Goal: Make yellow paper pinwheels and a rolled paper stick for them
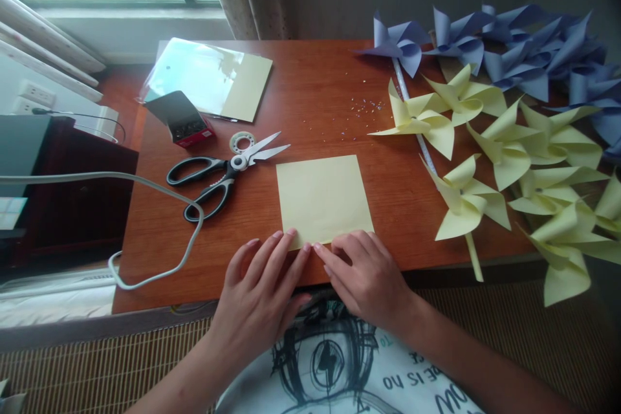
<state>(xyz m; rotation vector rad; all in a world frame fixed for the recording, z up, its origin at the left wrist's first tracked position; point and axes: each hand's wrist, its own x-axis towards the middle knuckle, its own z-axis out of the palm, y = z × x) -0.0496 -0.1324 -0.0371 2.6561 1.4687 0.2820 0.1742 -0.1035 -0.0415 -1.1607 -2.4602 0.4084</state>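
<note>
A pale yellow square of paper (323, 197) lies flat on the wooden table (310, 97). My left hand (259, 288) rests at the sheet's near left corner, fingers spread and fingertips on its edge. My right hand (363, 272) presses the near edge beside it, fingers flat on the paper. Neither hand holds anything lifted. Black-handled scissors (220, 171) lie partly open to the left of the sheet, with a small roll of clear tape (242, 141) just behind them.
Yellow paper pinwheels (514, 162) and blue pinwheels (509, 45) crowd the table's right side. A plastic sleeve of paper (208, 77) and a small open box (184, 119) sit at the back left. A grey cable (160, 194) loops over the left edge.
</note>
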